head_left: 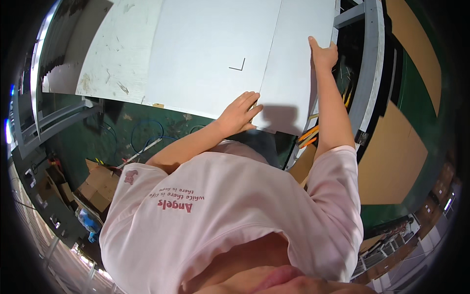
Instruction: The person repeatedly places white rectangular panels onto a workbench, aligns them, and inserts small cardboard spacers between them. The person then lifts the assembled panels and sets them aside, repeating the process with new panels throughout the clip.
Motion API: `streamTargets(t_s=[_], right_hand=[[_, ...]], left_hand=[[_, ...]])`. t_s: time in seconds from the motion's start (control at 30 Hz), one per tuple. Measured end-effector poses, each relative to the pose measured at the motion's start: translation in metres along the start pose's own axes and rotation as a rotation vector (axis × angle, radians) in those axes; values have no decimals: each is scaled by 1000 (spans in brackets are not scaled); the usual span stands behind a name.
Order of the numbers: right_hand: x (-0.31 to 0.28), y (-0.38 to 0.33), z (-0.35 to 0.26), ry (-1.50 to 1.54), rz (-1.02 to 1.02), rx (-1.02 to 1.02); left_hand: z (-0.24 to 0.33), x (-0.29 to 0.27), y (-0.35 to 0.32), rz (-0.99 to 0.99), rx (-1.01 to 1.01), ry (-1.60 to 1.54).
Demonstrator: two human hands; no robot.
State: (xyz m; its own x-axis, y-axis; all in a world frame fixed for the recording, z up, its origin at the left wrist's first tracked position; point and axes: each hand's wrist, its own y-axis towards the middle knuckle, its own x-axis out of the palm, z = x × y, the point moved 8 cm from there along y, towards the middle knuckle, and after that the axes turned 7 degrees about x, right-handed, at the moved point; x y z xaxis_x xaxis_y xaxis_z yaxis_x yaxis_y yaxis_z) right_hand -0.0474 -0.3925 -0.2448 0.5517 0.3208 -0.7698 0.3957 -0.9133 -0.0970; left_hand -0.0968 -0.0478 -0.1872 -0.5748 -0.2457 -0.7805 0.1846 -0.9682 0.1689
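A large white panel [210,54] lies flat before me, with a thin straight seam and a small dark L-shaped mark on its face. My left hand [240,113] rests on its near edge beside the seam, fingers stretched forward and thumb apart. A thin dark sliver shows between thumb and fingers, too small to name. At the panel's right edge is my right hand [324,55], its thumb on the white surface and its fingers bent over the side. The fingertips there are partly hidden. My head's shadow falls on the near right corner.
A scuffed whitish board [112,63] lies left of the panel. Along the right runs a grey metal frame [367,63], with orange-handled tools [307,136] near its inner side. Brown cardboard sheets [394,157] lie farther right. Cut cardboard [98,183] and a blue hose [147,130] are at lower left.
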Motion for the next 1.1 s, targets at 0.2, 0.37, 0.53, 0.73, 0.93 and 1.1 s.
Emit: streamTargets(t_s=[0.2,0.37,0.53,0.73,0.93,1.1], right_hand=[[-25,-63,7,54,-85,-143],[-34,-124,60,255,-276,13],[-29,-156,91,225,-77,227],[-40,-121,100,273,-285,142],[-239,127,232,-962,495,182],[-225,257,227,-727,365,-60]], left_hand=[[-1,21,-15,-37,130,196],[-6,14,-18,-22,193,135],[-10,20,-10,-26,185,89],[-11,26,-8,-64,198,213],[-3,27,-7,-207,124,262],[4,30,-5,-220,85,372]])
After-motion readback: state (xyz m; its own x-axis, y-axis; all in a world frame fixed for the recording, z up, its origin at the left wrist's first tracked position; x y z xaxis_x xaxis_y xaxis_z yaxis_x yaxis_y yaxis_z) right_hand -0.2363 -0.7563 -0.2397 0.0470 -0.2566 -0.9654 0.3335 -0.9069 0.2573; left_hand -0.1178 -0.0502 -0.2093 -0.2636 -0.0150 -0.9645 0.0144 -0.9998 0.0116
